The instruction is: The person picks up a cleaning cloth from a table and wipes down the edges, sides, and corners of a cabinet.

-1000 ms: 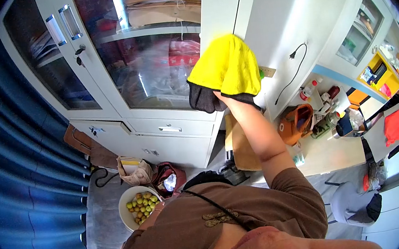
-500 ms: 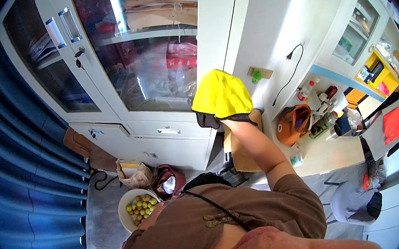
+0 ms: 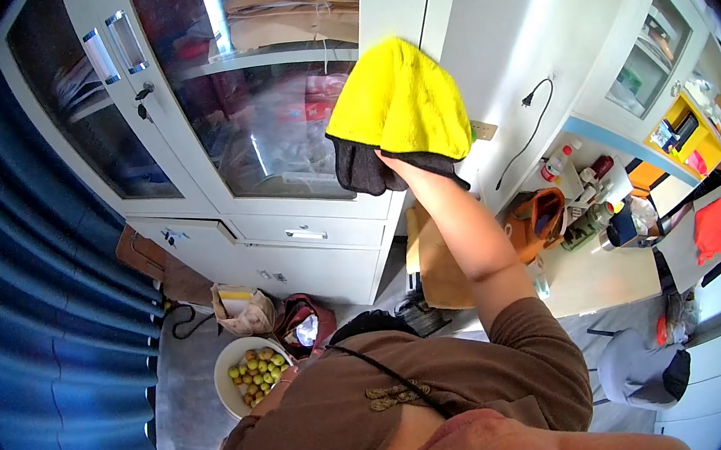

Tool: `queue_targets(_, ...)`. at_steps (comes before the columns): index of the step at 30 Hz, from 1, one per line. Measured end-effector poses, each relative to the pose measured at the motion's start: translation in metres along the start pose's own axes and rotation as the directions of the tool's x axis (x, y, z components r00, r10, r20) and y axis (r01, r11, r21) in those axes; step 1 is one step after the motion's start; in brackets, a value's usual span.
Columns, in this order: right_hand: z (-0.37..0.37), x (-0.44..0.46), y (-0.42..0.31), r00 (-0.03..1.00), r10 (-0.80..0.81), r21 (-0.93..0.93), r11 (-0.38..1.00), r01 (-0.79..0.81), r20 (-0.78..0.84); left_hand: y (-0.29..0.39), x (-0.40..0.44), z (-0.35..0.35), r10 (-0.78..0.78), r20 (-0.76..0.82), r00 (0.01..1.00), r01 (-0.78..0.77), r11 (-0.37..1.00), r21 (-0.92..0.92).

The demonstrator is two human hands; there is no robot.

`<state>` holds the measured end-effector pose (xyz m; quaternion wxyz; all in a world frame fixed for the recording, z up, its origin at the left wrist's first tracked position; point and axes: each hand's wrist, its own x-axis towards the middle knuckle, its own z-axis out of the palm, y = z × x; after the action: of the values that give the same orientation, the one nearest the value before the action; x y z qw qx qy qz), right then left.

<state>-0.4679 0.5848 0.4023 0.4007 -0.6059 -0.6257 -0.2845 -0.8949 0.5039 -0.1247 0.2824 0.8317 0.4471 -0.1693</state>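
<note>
A yellow cleaning cloth [image 3: 397, 101] with a dark grey underside and black edging is in my right hand [image 3: 398, 165], held up at the right side of the white cabinet [image 3: 389, 8]. The cloth drapes over the fingers and hides most of them; only the wrist and a bit of the hand show below its edge. It overlaps the right edge of the glass door [image 3: 279, 136]. A sliver of my left arm [image 3: 287, 376] shows beside a white bucket [image 3: 222, 387] holding several green-brown fruits; the left hand itself is out of sight.
Keys [image 3: 144, 101] hang from the cabinet door lock. A paper bag [image 3: 244, 311] and a dark red bag [image 3: 322, 318] stand on the floor. To the right, an orange-brown bag [image 3: 531, 219] and bottles sit on a desk [image 3: 603, 282]. A black cord [image 3: 538, 147] hangs on the wall.
My right hand has moved up along the cabinet's right edge with the cloth, which now hangs wider and shows more of its dark underside. The bucket and bags look unmoved.
</note>
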Motion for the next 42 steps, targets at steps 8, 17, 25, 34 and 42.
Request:
queue_targets(8, 0.024, -0.067, 0.015, 0.959, 0.105, 0.019, 0.993, -0.114, 0.265, 0.0, 0.001, -0.001, 0.008, -0.006, 1.0, -0.008, 1.0, -0.001)
queue_targets(17, -0.006, 0.0, -0.001, 1.0, -0.014, 0.061, 0.998, 0.015, -0.015, 0.002, 0.002, -0.001, 0.017, -0.006, 1.0, -0.017, 1.0, 0.004)
queue_targets(25, -0.014, 0.023, -0.008, 0.975, -0.105, 0.02, 0.994, 0.111, -0.194, 0.001, 0.002, -0.002, 0.023, 0.003, 1.0, -0.023, 1.0, 0.017)
queue_targets(34, 0.025, -0.075, 0.023, 0.959, 0.125, -0.032, 0.992, -0.121, 0.252, -0.001, 0.003, -0.003, 0.032, 0.01, 0.999, -0.032, 0.999, 0.024)
queue_targets(42, 0.019, -0.124, 0.024, 0.862, 0.208, 0.018, 0.97, -0.244, 0.462, -0.005, 0.005, -0.004, 0.042, 0.01, 0.999, -0.042, 0.998, 0.035)
